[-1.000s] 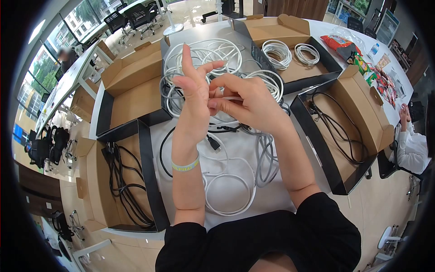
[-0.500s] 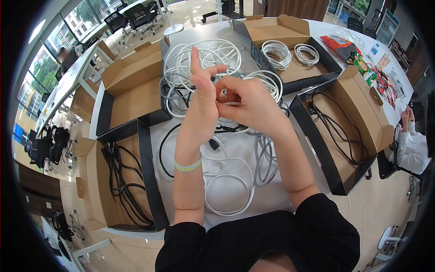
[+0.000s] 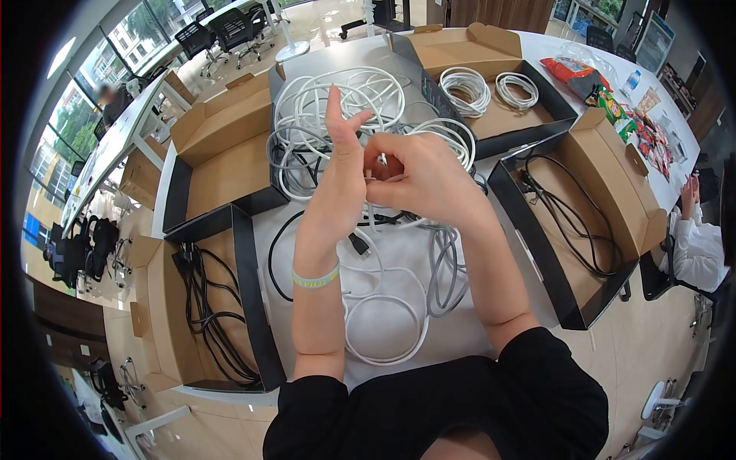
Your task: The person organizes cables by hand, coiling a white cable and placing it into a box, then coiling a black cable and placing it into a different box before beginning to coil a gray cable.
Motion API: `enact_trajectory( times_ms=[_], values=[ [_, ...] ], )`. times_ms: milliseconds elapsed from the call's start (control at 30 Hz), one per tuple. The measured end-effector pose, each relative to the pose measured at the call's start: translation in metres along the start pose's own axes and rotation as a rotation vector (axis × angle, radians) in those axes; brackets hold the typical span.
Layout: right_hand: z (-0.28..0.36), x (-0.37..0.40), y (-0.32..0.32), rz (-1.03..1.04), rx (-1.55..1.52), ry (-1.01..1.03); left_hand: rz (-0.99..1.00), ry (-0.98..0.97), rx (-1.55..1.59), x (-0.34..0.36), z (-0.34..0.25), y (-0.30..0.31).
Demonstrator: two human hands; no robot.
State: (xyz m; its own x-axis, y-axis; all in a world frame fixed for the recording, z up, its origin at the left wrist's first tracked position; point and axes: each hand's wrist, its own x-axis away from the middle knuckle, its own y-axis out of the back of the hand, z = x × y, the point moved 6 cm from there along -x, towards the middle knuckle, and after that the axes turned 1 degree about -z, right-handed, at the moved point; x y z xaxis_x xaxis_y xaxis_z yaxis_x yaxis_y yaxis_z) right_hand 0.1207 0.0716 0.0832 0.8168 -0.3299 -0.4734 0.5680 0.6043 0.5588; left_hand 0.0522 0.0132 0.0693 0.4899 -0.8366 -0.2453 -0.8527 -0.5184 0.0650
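My left hand (image 3: 337, 172), with a pale wristband (image 3: 316, 280), is raised above the middle of the table, its fingers stretched and spread. Beside it, my right hand (image 3: 418, 172) is closed in a pinch close to the left palm. A small part of a thin white cable (image 3: 383, 159) shows between its fingers, and a strand hangs below. Behind and under the hands lies a tangled heap of white cables (image 3: 345, 88). Nearer to me are a white cable loop (image 3: 386, 360), a grey cable coil (image 3: 443, 280) and a black plug (image 3: 359, 245).
Open boxes surround the heap. One box (image 3: 261, 322) holds black cables (image 3: 211, 314), another (image 3: 563, 314) a black cable (image 3: 583, 222), and the far one (image 3: 529, 134) two white coils (image 3: 465, 92). Snack bags (image 3: 571, 78) and a bottle (image 3: 632, 83) stand right, near a person in white (image 3: 698, 245).
My left hand's fingers have shifted slightly. The right hand's fingers have turned a little, and a bit of white cable now shows between them.
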Motion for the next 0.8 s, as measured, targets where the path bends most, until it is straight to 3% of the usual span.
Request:
enact_trajectory(
  times_ms=[100,133,200,233,267,333,500,533,567,600,633,733,800],
  values=[
    [-0.003,-0.001,0.007,0.016,-0.051,0.027,0.018,-0.118,-0.024,0.014,-0.025,-0.007],
    [-0.009,0.000,0.011,-0.045,-0.194,0.026,0.021,-0.119,-0.026,0.012,-0.023,0.002],
    [-0.017,-0.001,0.023,-0.108,-0.333,0.027,0.360,0.022,-0.226,0.005,0.003,0.013],
    [-0.023,0.000,0.036,-0.228,-0.450,0.008,0.378,-0.118,-0.210,0.002,0.007,0.013],
    [-0.029,0.003,0.048,-0.347,-0.568,-0.010,0.377,-0.119,-0.209,0.000,0.012,0.019],
    [-0.034,0.009,0.063,-0.441,-0.700,-0.054,0.616,0.004,-0.275,0.001,0.019,0.012],
    [-0.053,0.008,0.067,-0.620,-1.200,-0.070,0.499,-0.261,0.059,-0.006,0.003,-0.005],
    [-0.055,0.007,0.064,-0.617,-1.199,-0.070,0.419,-0.318,0.148,-0.007,-0.002,-0.005],
    [-0.057,0.003,0.056,-0.524,-1.361,-0.050,0.416,-0.321,0.148,-0.006,-0.004,-0.009],
    [-0.056,0.000,0.048,-0.428,-1.519,-0.029,0.293,-0.250,0.193,-0.008,-0.002,-0.006],
    [-0.057,-0.002,0.044,-0.429,-1.519,-0.029,0.170,-0.178,0.237,-0.010,0.002,-0.003],
    [-0.054,-0.007,0.034,-0.337,-1.509,0.001,0.170,-0.192,0.433,-0.012,0.000,-0.005],
    [-0.054,-0.010,0.030,-0.282,-1.285,-0.073,0.235,-0.124,0.527,-0.012,0.000,-0.001]
  ],
)
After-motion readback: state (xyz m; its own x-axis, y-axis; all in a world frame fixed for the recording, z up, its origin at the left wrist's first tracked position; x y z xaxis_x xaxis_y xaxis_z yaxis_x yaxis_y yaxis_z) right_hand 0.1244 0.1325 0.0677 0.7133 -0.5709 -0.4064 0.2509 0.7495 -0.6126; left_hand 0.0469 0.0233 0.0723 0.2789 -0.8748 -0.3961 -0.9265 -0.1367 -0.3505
